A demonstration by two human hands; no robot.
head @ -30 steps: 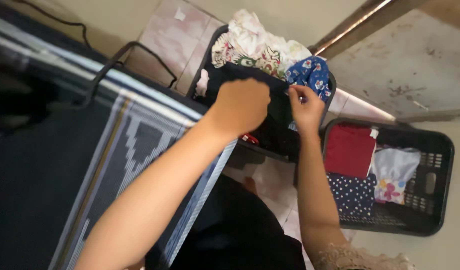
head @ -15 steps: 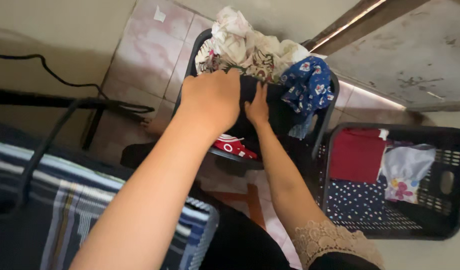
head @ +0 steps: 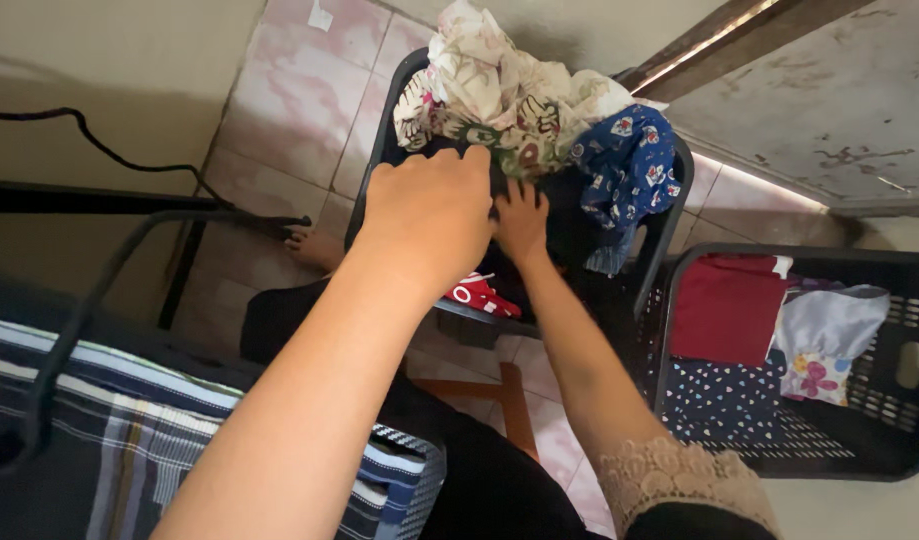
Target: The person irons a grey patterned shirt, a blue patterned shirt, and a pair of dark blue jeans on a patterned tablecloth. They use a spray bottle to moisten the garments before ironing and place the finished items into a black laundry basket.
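both hands (head: 434, 215) (head: 521, 222) pressed flat, fingers spread, on dark cloth (head: 569, 225) in near basket (head: 669, 195); left nearer, cloth directly underneath.

Right basket (head: 909, 258) cut off

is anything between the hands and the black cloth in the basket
Nothing visible. Left hand and right hand both rest directly on the black cloth; the floral cloth and blue cloth lie beside it.

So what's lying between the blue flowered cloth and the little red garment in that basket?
In the head view, dark black clothing fills the stretch between the blue flowered cloth and the red garment, with the right hand pressed on it.
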